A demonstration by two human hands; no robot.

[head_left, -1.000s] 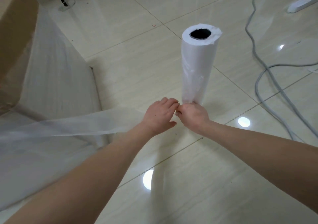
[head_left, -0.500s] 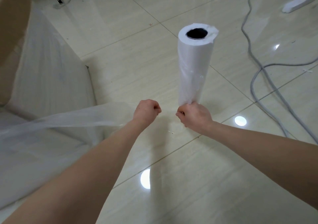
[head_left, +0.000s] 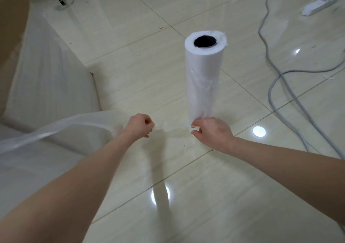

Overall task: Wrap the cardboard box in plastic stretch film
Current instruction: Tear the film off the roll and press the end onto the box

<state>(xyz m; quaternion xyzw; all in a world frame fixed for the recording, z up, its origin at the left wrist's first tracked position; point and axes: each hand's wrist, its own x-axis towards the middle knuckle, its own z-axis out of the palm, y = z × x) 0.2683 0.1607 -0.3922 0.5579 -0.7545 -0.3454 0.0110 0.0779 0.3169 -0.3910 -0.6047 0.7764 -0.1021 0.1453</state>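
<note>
Item: white cylindrical roll of plastic stretch film, dark hollow core uppermost, upright above glossy beige floor tiles.
Right hand: fingers curled round the roll's lower end.
Left hand: closed in a fist round a gathered band of clear film, which runs leftward to the box.
Hands: apart, level with each other.
Brown cardboard box: far left edge of view, its near side veiled in film layers.
Grey cable: looped on the floor, right.
</note>
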